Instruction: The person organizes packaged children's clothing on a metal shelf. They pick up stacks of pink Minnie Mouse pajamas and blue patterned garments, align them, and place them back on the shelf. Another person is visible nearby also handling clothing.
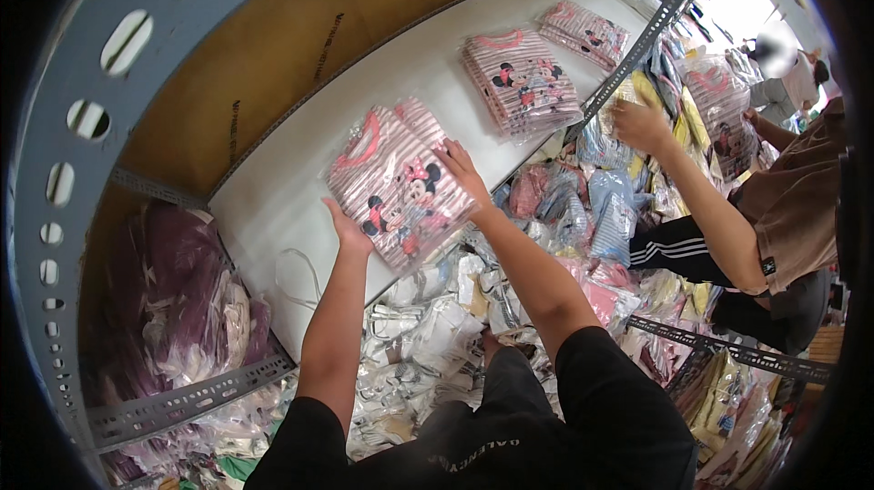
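Observation:
A folded pink-and-white striped shirt in a clear plastic bag [391, 185], with a cartoon mouse print and a pink collar, is between my hands above the white shelf. My left hand [349, 229] grips its lower left edge, thumb up and the other fingers partly hidden by the bag. At the right edge, my right hand [464, 178] holds on with its fingers over the plastic. Part of another striped bagged shirt [421, 122] shows behind it. Farther right lies a pile of the same bagged shirts [521, 82], then another pile [584, 33] beyond.
The white shelf [273, 208] has a slotted metal frame [86, 117] at the left. Purple bagged garments [173, 280] fill the lower left. Many bagged clothes [428, 335] cover the floor by my legs. At right, a co-worker's arm [701, 180] reaches over bagged garments.

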Available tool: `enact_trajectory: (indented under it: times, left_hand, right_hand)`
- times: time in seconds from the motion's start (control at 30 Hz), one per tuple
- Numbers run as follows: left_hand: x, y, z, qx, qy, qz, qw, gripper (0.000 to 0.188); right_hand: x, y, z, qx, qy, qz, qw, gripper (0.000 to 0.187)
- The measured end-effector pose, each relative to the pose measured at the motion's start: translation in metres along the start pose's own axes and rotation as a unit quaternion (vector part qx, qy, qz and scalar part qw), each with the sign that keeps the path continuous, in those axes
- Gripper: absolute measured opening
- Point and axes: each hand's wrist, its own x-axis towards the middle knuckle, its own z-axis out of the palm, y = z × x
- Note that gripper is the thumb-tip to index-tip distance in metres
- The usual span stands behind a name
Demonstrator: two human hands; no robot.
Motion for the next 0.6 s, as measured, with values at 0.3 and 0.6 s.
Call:
enact_trajectory:
  times: [0.3,0.6]
  left_hand:
    - [0.057,0.001,0.002,0.289,0.129,0.185,0.930,0.058]
    - [0.091,0.014,-0.013,0.573,0.117,0.163,0.795,0.065]
  right_hand:
    - [0.020,-0.009,-0.034,0.694,0.020,0.365,0.620,0.054]
    - [0.084,-0.064,-0.071,0.013,-0.098,-0.005,0.995,0.065]
